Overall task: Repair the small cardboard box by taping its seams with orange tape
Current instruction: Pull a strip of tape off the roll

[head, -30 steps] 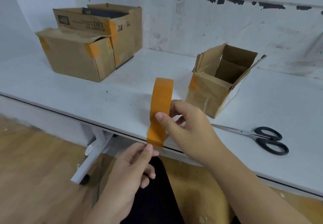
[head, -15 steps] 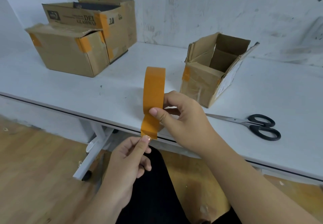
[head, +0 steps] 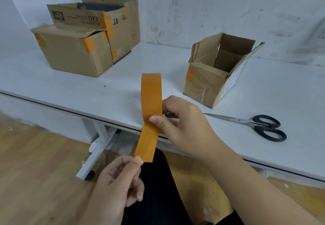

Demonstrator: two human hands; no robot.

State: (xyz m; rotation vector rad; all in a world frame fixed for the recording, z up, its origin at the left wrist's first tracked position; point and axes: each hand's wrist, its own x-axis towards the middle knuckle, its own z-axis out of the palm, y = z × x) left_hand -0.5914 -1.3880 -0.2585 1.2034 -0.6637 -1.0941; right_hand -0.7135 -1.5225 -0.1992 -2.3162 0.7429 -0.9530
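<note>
- Boxes: three. One small cardboard box (head: 209, 82), open-topped, at 2 o'clock on the counter (head: 88, 91); two larger boxes (head: 84, 40) at 10 o'clock, patched with orange strips.
- Orange tape roll (head: 151, 94): one, centre, gripped by right hand (head: 184, 126) fingers; left hand (head: 119, 180) fingers pinch the pulled strip's free end.
- Scissors (head: 255, 124): one pair, 3 o'clock.
- Legible print: "DEL", "GLASSWAR" on the rear box.
- White counter, scuffed white wall, wooden floor.

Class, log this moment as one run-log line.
right hand holds tape roll | left hand pinches tape end | small box open
</note>
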